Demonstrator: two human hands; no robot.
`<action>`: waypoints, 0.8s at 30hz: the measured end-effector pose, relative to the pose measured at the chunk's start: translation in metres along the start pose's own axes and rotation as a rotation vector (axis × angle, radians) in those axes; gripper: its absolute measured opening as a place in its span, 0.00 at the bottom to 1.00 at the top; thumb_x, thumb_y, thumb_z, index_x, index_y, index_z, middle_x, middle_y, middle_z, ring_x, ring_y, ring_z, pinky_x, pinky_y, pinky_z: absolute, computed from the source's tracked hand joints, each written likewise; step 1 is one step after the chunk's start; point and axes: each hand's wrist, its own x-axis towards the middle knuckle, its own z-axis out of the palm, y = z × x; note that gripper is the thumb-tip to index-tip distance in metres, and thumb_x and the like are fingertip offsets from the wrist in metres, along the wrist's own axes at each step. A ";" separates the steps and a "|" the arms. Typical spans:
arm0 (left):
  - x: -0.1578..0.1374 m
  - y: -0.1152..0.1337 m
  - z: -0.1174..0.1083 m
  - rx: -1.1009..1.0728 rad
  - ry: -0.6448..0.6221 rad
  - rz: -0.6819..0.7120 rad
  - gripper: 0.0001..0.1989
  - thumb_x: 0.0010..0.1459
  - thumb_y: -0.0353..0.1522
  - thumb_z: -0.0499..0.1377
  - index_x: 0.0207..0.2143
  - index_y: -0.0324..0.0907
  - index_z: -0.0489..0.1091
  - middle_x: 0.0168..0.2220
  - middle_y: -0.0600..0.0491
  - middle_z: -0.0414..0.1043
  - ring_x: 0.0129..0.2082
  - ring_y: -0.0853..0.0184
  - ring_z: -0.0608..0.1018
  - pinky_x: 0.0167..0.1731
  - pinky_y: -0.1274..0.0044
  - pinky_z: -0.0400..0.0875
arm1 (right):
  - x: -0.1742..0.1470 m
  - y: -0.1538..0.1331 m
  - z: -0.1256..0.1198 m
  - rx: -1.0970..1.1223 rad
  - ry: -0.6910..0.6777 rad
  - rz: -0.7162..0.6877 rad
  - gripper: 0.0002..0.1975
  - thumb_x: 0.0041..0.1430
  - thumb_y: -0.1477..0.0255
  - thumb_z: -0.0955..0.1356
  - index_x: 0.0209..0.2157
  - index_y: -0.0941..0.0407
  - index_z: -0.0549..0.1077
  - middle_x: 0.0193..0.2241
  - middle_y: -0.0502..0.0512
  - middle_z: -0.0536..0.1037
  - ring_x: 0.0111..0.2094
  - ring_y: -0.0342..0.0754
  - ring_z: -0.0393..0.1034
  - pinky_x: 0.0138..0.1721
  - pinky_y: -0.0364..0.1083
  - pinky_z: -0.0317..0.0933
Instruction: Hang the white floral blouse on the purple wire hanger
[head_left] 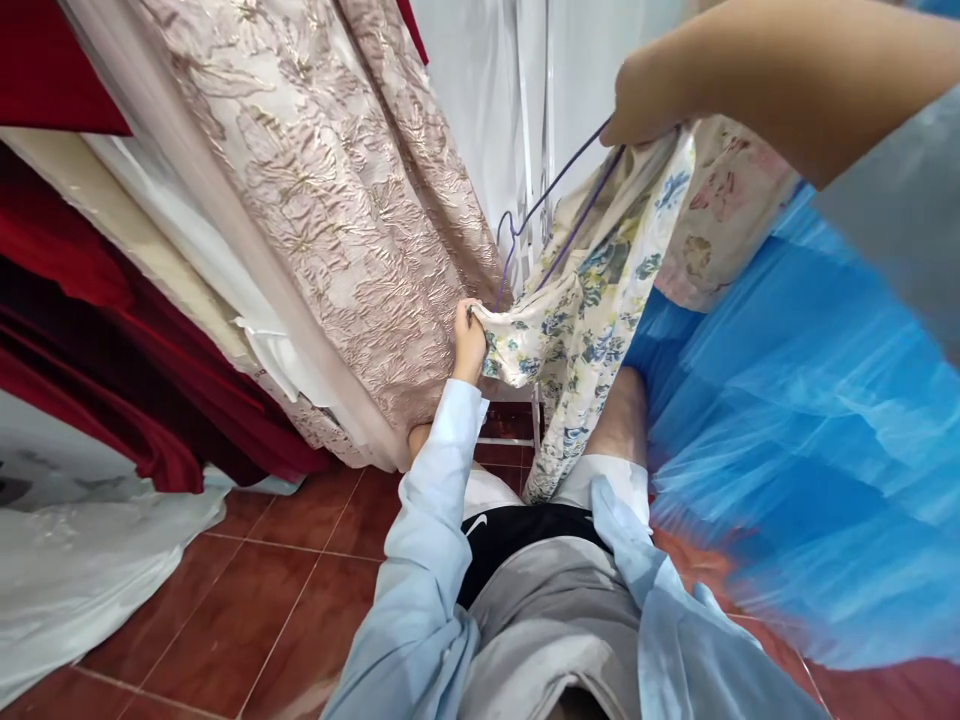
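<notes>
Nearest, left hand (469, 340) pinching the lower corner of the floral garment (592, 310), draped on a purple wire hanger (551, 210) right of the beige brocade curtain (337, 200); farther up, right hand (645, 105) clenched around garment top and hanger.

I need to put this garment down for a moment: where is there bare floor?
Bare red tiled floor lies lower left, between the white fabric and the person's legs. Ahead it is crowded: pink brocade curtain, floral garment in both hands, blue tulle on the right.
</notes>
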 end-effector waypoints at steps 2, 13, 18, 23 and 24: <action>0.000 -0.001 -0.006 -0.060 -0.028 -0.063 0.12 0.62 0.43 0.61 0.40 0.45 0.65 0.39 0.53 0.71 0.39 0.69 0.74 0.42 0.80 0.68 | -0.016 -0.001 -0.008 -0.329 -0.147 -0.125 0.42 0.53 0.50 0.54 0.18 0.79 0.73 0.30 0.61 0.71 0.52 0.64 0.69 0.29 0.54 0.47; 0.009 0.051 -0.011 0.164 -0.185 0.268 0.06 0.63 0.34 0.59 0.40 0.42 0.72 0.39 0.50 0.76 0.40 0.65 0.78 0.44 0.76 0.71 | -0.196 0.094 0.038 0.353 0.303 -0.040 0.23 0.69 0.74 0.64 0.19 0.55 0.54 0.20 0.41 0.51 0.26 0.38 0.45 0.32 0.48 0.43; 0.028 0.078 0.018 0.339 -0.344 0.360 0.07 0.60 0.26 0.58 0.39 0.40 0.75 0.38 0.51 0.79 0.42 0.63 0.79 0.48 0.73 0.71 | -0.214 0.154 0.120 0.588 0.453 0.193 0.19 0.67 0.78 0.63 0.21 0.54 0.59 0.20 0.43 0.55 0.24 0.41 0.48 0.29 0.48 0.43; 0.052 0.084 0.034 0.541 -0.353 0.377 0.07 0.60 0.26 0.58 0.38 0.40 0.76 0.37 0.50 0.80 0.41 0.61 0.80 0.48 0.72 0.70 | -0.196 0.176 0.166 0.675 0.380 0.274 0.18 0.66 0.69 0.63 0.22 0.54 0.60 0.20 0.45 0.57 0.25 0.43 0.50 0.29 0.47 0.45; 0.057 0.083 0.032 0.563 -0.351 0.381 0.07 0.59 0.26 0.58 0.38 0.40 0.77 0.37 0.50 0.80 0.41 0.61 0.80 0.48 0.73 0.70 | -0.192 0.174 0.169 0.693 0.369 0.259 0.18 0.67 0.67 0.63 0.22 0.54 0.60 0.20 0.45 0.57 0.25 0.43 0.50 0.29 0.46 0.46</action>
